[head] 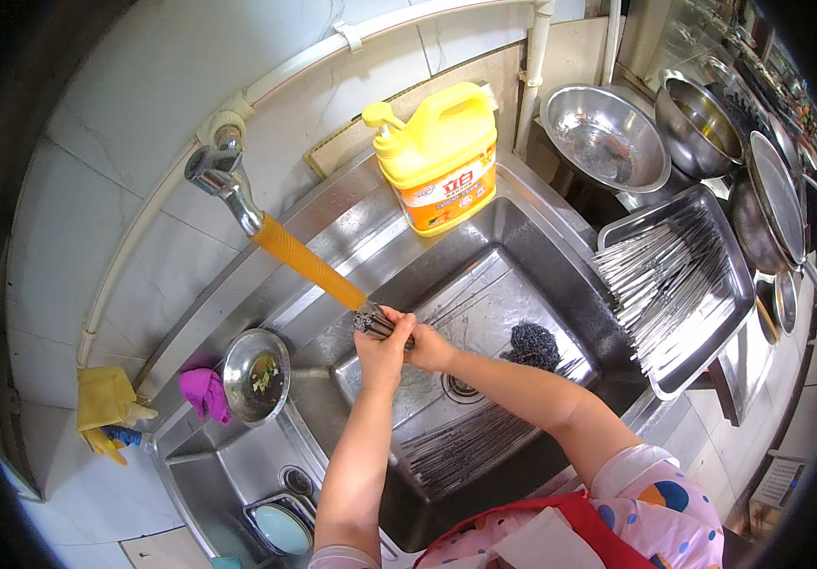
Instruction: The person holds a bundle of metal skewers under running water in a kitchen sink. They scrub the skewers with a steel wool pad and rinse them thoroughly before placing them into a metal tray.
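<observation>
My left hand [380, 364] and my right hand [428, 346] are together over the large stainless steel sink basin [408, 405]. Both are closed around a bundle of thin metal skewers [378, 324], whose ends point up toward the tap. Right at those ends is the mouth of the yellow tap hose [312, 264]; whether water runs is hard to tell. More dark skewers [469, 444] lie along the near side of the basin floor. A dark wire scourer [533, 346] rests to the right of the drain [461, 387].
A yellow detergent jug [444, 163] stands on the back ledge. Rightward, a metal tray [732, 306] holds many skewers, near stacked steel bowls [607, 139]. At left are a bowl with food scraps [257, 377], a purple cloth [205, 395], yellow gloves [106, 402] and a small basin with dishes [284, 528].
</observation>
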Demonstrator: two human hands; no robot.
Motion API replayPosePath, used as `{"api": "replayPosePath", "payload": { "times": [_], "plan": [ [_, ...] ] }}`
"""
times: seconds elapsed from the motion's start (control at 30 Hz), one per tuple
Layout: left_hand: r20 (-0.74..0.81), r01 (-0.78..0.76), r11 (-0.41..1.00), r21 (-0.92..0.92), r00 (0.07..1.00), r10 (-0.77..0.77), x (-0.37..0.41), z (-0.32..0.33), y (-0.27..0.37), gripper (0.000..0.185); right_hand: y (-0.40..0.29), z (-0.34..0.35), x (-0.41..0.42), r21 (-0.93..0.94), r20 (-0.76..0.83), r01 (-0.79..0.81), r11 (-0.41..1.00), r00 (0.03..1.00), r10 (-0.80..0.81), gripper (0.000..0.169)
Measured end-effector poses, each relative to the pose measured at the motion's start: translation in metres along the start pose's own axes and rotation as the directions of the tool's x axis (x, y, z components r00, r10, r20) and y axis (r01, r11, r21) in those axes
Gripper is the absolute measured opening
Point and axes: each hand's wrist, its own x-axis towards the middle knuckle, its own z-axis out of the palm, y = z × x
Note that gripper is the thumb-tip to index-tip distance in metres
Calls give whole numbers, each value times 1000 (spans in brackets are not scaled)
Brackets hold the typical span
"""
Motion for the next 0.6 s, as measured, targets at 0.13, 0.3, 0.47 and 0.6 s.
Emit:
{"api": "replayPosePath", "payload": {
  "times": [0.13,0.3,0.47,0.6],
  "plan": [
    [-62,-30,967,254,997,47,-9,-5,-1,10,-7,1,2,-98,64,-75,992,995,81,35],
    [43,-189,894,406,981,187,-27,-11,2,12,-3,10,-8,-159,-52,214,964,973,-225,32],
    [81,-118,890,441,993,91,-73,-10,11,10,7,16,-34,-290,154,243,926,967,-205,16],
    [63,-71,873,483,997,47,-106,-14,8,12,-1,27,-77,-208,188,113,972,979,-74,20]
  ]
}}
